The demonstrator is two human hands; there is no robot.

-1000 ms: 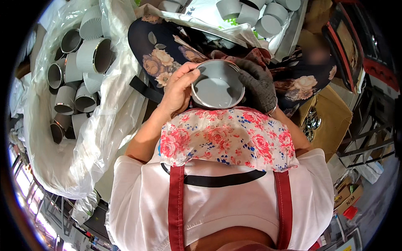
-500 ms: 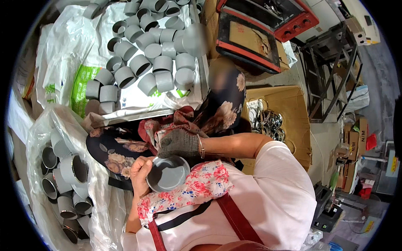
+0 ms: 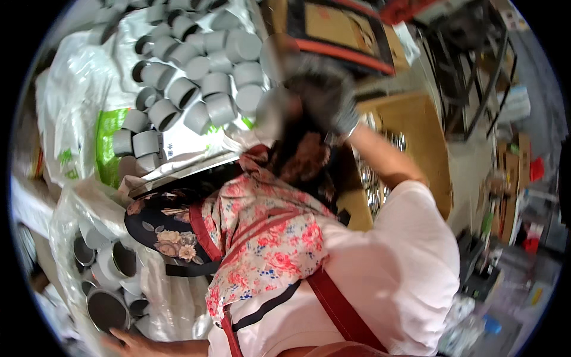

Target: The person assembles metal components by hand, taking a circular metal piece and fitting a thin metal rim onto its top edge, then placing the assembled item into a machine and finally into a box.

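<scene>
At the lower left my left hand (image 3: pixel 129 344), bare, reaches to the clear plastic bag with its visible fingers apart. Just beyond its fingertips lies a grey cup (image 3: pixel 107 310) with a dark inside and a thin shiny rim; whether they touch I cannot tell. My right hand (image 3: pixel 324 98), in a dark grey glove, is stretched out at the right end of the tray and smeared by motion. Close to it are blurred grey cups (image 3: pixel 272 113) at the tray's edge. Its fingers are too blurred to show a hold.
Many grey cups (image 3: pixel 217 109) lie on white plastic sheeting in a tray (image 3: pixel 196 169). The clear bag (image 3: pixel 169 297) holds several rimmed cups. A cardboard box (image 3: pixel 431 149) of shiny metal rings stands right of my right forearm. Behind is a red and black oven (image 3: pixel 342 50).
The cup both hands held at my lap is gone from there. My left hand has moved down-left to the bag. My gloved right hand has swung up-right to the tray's edge.
</scene>
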